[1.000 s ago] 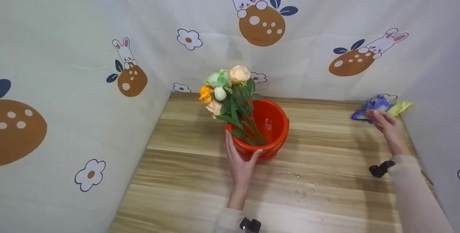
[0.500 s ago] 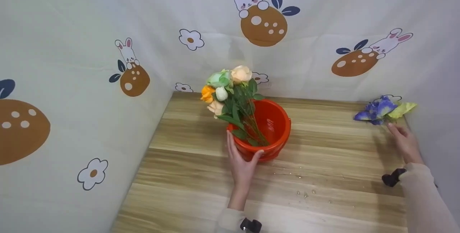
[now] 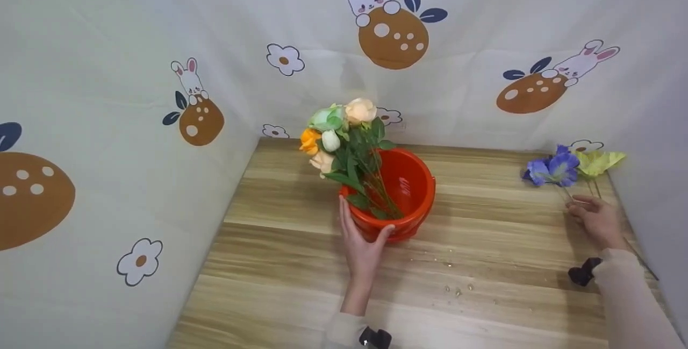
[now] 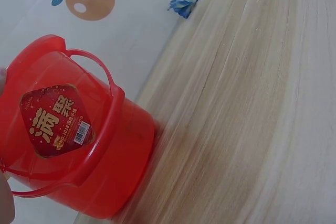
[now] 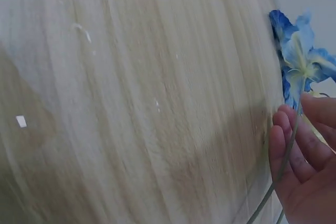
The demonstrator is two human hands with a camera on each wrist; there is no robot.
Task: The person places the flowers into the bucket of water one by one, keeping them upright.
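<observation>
In the head view my left hand (image 3: 363, 252) holds the red bucket (image 3: 422, 209), fingers along its left side and thumb at the front rim. Leaning left inside the bucket is a bunch of roses (image 3: 328, 118) in green, peach, orange and white, stems down. At the far right, my right hand (image 3: 596, 220) pinches the thin stem of a blue-purple flower (image 3: 553, 169). The right wrist view shows that stem (image 5: 286, 161) crossing in front of the curled fingers, just below the blue petals. A yellow flower (image 3: 596, 163) is right beside the blue-purple one.
The wood-grain tabletop (image 3: 269, 263) carries small bright bits (image 3: 458, 290) in front of the bucket. Rabbit-printed cloth walls (image 3: 457, 96) close it in at the back and on both sides. A loop handle (image 4: 97, 59) is on the bucket's side.
My right hand has moved from the petals down to the stem, toward the right and front. The blue-purple flower has separated from the yellow one, shifting left. The left hand and bucket stay still.
</observation>
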